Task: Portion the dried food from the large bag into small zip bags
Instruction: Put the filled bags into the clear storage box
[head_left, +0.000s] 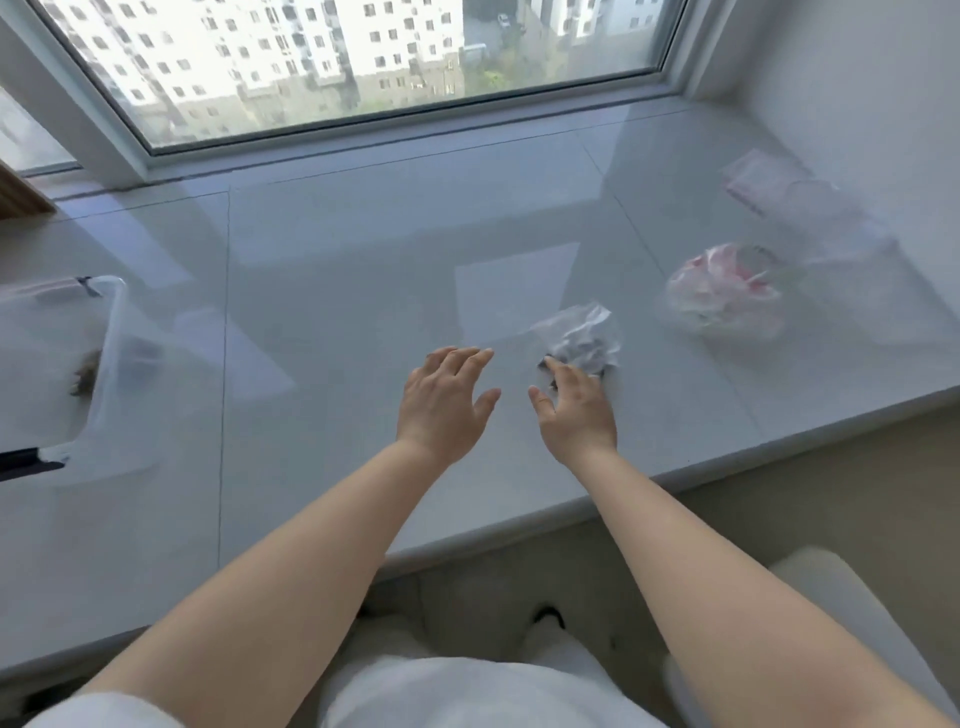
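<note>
A crumpled clear bag with dark dried food in it lies on the white sill near the middle. My right hand reaches to its near edge, fingertips touching the dark pieces; a grip cannot be made out. My left hand hovers just left of it, fingers straight and spread, holding nothing. A pink-and-white crumpled bag lies to the right. Flat small zip bags with pink strips lie at the far right.
A clear plastic tub stands at the left with a few brown pieces inside. The window frame runs along the back. The sill's front edge crosses under my forearms. A white seat is at lower right.
</note>
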